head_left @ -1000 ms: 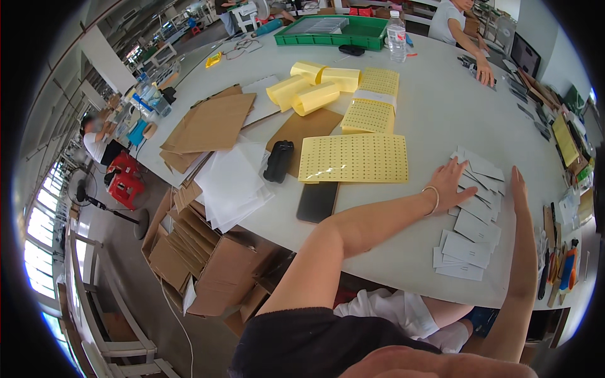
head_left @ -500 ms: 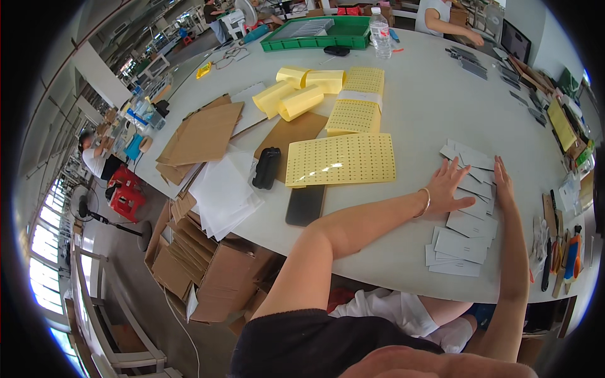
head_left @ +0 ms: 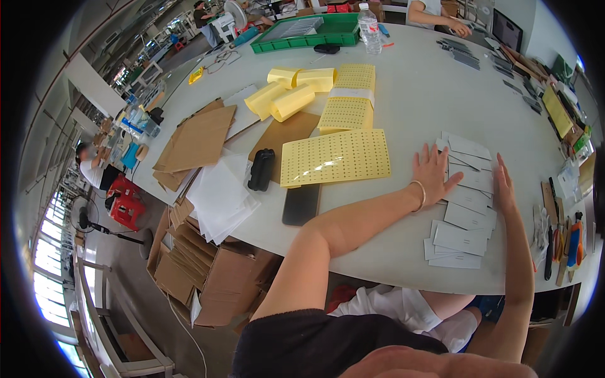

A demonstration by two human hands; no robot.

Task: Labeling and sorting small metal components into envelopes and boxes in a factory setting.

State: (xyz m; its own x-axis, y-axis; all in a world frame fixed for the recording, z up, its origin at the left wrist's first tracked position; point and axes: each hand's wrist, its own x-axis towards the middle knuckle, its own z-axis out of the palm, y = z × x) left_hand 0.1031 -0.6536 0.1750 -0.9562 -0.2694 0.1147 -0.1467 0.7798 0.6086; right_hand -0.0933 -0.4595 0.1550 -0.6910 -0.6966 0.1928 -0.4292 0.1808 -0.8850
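A column of overlapping pale grey-white cards (head_left: pixel 461 237) lies on the table at the right, fanned from far to near. At its left edge my left hand (head_left: pixel 433 176) rests with fingers spread, the fingertips beside the upper cards and the thumb reaching over one. Along the column's right edge my right hand (head_left: pixel 504 188) stands on its side with the fingers stretched out. Neither hand grips anything. Left of my left hand lies a yellow sheet of small stickers (head_left: pixel 336 157), partly covering a dark phone (head_left: pixel 301 205).
Beyond the sticker sheet are a banded yellow sticker stack (head_left: pixel 348 96) and curled yellow sheets (head_left: pixel 292 103). Cardboard pieces (head_left: pixel 196 138) and white sheets (head_left: pixel 220 196) lie left. A green tray (head_left: pixel 265 45) and water bottle (head_left: pixel 369 31) stand far back; hand tools (head_left: pixel 575 246) lie right. A co-worker's arm (head_left: pixel 441 19) shows behind.
My left hand has moved left, from over the upper cards to their left edge. The upper cards now lie more in line. My right hand stays at their right side. The whole view has shifted slightly.
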